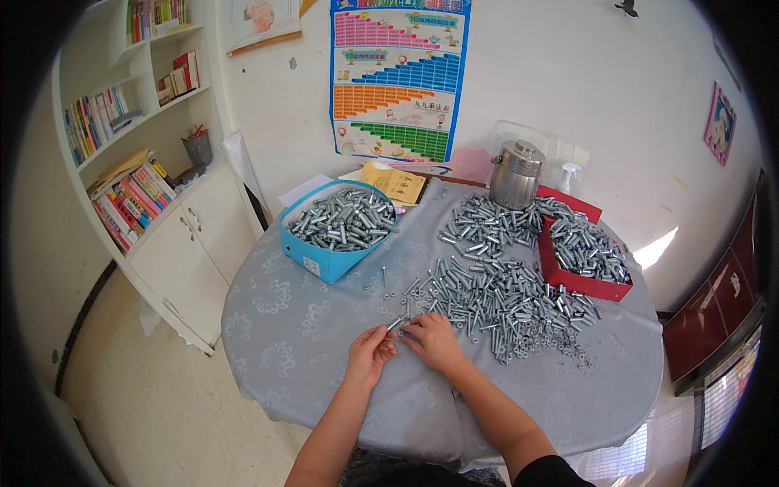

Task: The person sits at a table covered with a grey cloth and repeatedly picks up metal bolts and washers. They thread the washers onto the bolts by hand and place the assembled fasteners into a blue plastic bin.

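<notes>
At the near middle of the table, my left hand (372,355) is closed in a pinch on a silvery bolt (394,324), which tilts up to the right. Close beside it, my right hand (436,342) has its fingers curled in against the bolt's other end; whatever lies in its fingertips is too small to make out. A wide heap of loose bolts (495,296) spreads just beyond and to the right. Small nuts and washers (527,339) lie along the heap's near edge. One bolt (384,276) stands upright beyond my hands.
A blue bin (331,269) piled with bolts sits at the far left. At the right is a red box (586,286) full of bolts. Behind stand a metal pot (517,174) and a spray bottle (566,177). A yellow booklet (398,183) lies at the back, and a bookshelf (154,235) is left.
</notes>
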The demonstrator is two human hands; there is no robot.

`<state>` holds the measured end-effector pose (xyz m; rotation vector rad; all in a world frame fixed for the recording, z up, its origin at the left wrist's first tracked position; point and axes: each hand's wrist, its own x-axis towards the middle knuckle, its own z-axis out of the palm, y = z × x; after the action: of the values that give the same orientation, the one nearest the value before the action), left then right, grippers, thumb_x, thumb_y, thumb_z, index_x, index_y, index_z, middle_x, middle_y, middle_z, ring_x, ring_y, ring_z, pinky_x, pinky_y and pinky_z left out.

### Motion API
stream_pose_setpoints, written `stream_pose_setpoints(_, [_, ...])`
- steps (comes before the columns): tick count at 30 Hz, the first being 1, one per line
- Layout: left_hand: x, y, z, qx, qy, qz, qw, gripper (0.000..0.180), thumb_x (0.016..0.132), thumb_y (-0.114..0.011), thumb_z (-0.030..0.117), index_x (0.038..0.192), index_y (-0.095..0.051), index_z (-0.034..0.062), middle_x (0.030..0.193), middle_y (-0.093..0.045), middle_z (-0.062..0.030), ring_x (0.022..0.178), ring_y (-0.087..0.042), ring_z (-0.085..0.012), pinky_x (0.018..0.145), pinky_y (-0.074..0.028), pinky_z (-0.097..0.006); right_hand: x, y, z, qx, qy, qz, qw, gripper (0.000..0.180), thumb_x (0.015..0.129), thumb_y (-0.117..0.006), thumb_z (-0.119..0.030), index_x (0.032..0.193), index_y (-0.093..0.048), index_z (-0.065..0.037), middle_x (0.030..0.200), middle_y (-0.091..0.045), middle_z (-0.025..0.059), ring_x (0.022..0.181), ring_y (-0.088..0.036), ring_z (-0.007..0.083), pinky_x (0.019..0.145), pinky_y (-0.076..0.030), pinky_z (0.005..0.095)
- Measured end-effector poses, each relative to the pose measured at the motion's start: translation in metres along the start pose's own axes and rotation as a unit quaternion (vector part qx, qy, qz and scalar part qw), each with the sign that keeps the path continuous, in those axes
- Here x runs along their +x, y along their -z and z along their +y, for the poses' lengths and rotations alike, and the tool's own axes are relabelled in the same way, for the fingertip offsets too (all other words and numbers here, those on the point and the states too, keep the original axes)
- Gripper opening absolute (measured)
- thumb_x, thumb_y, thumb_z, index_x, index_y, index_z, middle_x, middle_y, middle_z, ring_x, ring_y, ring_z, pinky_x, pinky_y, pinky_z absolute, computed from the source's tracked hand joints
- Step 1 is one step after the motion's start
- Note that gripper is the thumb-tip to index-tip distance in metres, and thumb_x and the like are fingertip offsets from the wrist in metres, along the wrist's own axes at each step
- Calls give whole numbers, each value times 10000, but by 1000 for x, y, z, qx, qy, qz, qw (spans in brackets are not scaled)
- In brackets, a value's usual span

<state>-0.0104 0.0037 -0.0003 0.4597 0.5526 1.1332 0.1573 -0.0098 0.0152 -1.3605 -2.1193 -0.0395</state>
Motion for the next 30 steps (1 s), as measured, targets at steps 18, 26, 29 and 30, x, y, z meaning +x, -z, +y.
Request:
stream_pose_setpoints(18, [-3, -4, 0, 20, 5, 13, 1000, 122, 831, -566, 106, 898, -559, 4, 798, -619, -118, 573, -578, -113, 528, -515, -249, -5, -1, 8, 396, -233, 85, 884, 229, 733, -672, -136, 946, -640, -58, 797, -621, 31, 729, -547, 125, 674, -420, 247])
stream_pose_setpoints(26, [-3, -3, -1, 72, 11, 14, 997, 127, 818, -581, 93, 893, -565, -8, 782, -619, -124, 566, -575, -128, 526, -512, -256, -4, 8, 3, 457, -215, 90, 858, 184, 749, -661, -93, 926, -654, -46, 846, -618, 20, 760, -525, 80, 706, -417, 216])
stream_pose_setpoints(29, [-4, -5, -1, 102, 5, 22, 995, 128, 813, -589, 88, 887, -566, -13, 771, -617, -122, 564, -574, -129, 520, -514, -261, -5, 11, 3, 440, -212, 88, 868, 180, 756, -657, -107, 926, -653, -47, 826, -612, 21, 747, -524, 85, 698, -413, 212])
stream_pose_setpoints(30, [-4, -6, -1, 114, 1, 25, 993, 128, 811, -591, 86, 885, -566, -15, 768, -616, -121, 563, -573, -128, 518, -515, -262, -5, 12, 1, 429, -213, 88, 873, 153, 769, -645, -119, 902, -654, -43, 812, -608, 22, 737, -525, 88, 688, -413, 211])
